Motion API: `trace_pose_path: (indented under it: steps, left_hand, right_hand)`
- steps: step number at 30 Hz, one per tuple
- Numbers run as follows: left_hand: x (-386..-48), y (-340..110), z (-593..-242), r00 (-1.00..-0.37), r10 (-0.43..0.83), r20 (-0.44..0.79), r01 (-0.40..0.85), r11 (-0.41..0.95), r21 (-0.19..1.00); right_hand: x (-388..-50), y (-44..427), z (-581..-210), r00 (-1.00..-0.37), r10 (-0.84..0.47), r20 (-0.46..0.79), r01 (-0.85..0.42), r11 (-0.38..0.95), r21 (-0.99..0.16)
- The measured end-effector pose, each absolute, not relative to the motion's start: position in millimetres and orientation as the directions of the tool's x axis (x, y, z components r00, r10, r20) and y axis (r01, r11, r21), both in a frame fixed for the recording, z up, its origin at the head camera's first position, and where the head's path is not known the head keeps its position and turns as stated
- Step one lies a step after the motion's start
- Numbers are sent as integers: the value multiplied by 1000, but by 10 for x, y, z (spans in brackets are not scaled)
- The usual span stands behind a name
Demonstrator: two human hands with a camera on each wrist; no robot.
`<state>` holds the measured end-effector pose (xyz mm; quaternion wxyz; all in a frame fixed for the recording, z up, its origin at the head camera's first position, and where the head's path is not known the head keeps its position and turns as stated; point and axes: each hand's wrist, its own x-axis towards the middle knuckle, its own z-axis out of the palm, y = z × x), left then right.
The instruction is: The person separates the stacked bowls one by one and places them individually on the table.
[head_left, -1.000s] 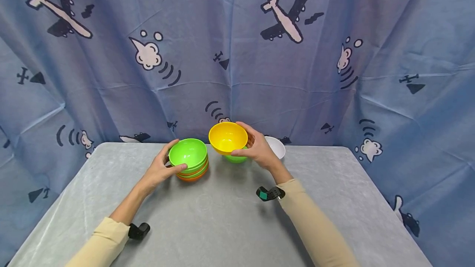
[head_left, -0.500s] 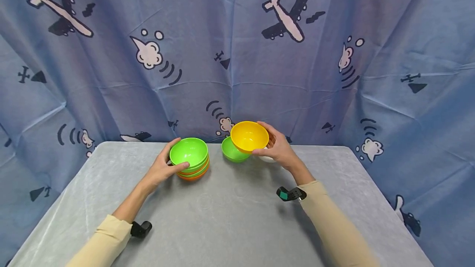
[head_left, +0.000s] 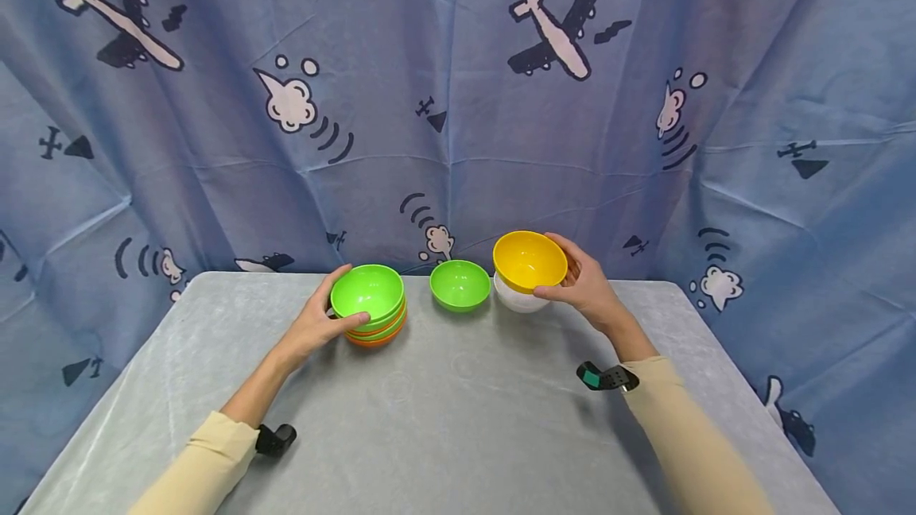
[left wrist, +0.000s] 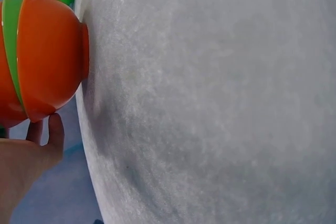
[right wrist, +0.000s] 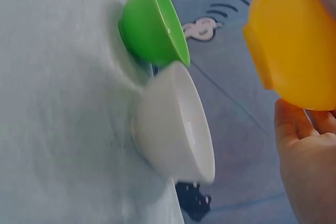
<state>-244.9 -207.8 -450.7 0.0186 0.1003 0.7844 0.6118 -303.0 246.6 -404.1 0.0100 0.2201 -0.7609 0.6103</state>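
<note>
My right hand (head_left: 588, 286) grips a yellow bowl (head_left: 529, 262) by its side, thumb in front and fingers behind. The bowl is held in the air above a white bowl (head_left: 518, 300), partly hiding it in the head view; the right wrist view shows a gap between the yellow bowl (right wrist: 296, 40) and the white bowl (right wrist: 170, 124). At the left, my left hand (head_left: 315, 326) holds a stack of green and orange bowls (head_left: 368, 296), a green one on top. An orange bowl (left wrist: 50, 56) forms the stack's base on the table.
A single green bowl (head_left: 460, 286) stands on the table between the stack and the white bowl. The grey cloth-covered table (head_left: 429, 420) ends just behind the bowls. A blue curtain (head_left: 372, 102) printed with planes hangs beyond that edge.
My right hand has carried the yellow bowl rightward, from above the single green bowl to above the white bowl. The green bowl is now uncovered. My left hand stays at the stack.
</note>
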Motion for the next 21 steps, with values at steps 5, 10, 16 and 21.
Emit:
trace_pose_path:
  steps: [5,10,16,21]
  left_hand:
    - [-2450,-2082,-4494,-981,179,77,121,249,961]
    - [-2455,-2089,-4497,-981,177,83,126,249,960]
    - [-2450,-2092,-4491,-978,187,87,131,241,962]
    - [-2446,-2088,-4481,-978,190,81,128,246,961]
  right_hand:
    - [-3014,2680,-4057,-922,-274,272,-329,189,-925]
    - [-2989,2862,-4088,-939,-233,251,-305,235,-923]
    - [-2961,3046,-4141,-957,-189,220,-267,273,-924]
    - [-2956,3170,-4205,-968,-163,189,-231,304,-924]
